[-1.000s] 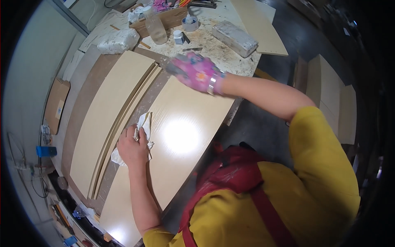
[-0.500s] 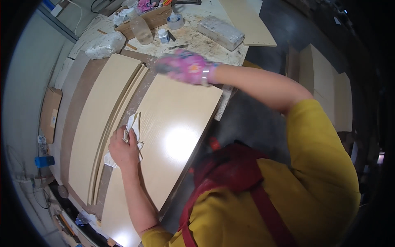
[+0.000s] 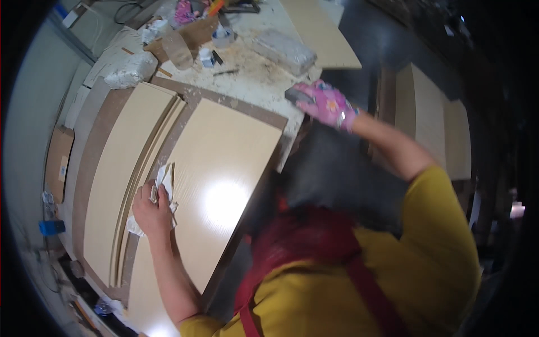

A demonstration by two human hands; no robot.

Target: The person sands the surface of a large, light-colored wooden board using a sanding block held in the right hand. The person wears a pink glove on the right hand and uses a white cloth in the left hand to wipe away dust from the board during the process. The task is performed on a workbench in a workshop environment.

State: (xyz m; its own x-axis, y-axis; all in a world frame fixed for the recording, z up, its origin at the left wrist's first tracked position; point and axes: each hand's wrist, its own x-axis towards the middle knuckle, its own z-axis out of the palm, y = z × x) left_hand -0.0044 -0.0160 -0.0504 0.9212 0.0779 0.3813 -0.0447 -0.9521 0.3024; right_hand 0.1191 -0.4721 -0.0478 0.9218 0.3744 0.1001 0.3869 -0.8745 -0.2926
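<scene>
My bare left hand [image 3: 151, 212] is closed on a crumpled white cloth [image 3: 164, 178], pressed onto the left edge of a pale, glossy wood-grain panel [image 3: 224, 140]. Light glares off the panel's middle. My right hand [image 3: 325, 105], in a pink flowered glove, is raised beyond the panel's far right corner, near the table's edge. A dark grey pad [image 3: 294, 95] shows between its thumb and fingers; its exact kind is unclear. Left of the panel lie more pale boards [image 3: 126, 151], stacked with their edges offset.
Along the back of the worn white table [image 3: 247, 76] stand a clear plastic bottle [image 3: 178, 51], a small white bottle [image 3: 206, 58], a tape roll [image 3: 223, 38] and a wrapped block [image 3: 283, 50]. A white bag [image 3: 132, 70] lies far left. Further boards [image 3: 418, 112] stand at right.
My right hand has swung right, off the panel's far end to beyond its corner. My left hand still holds the cloth on the panel. The whole view has shifted slightly.
</scene>
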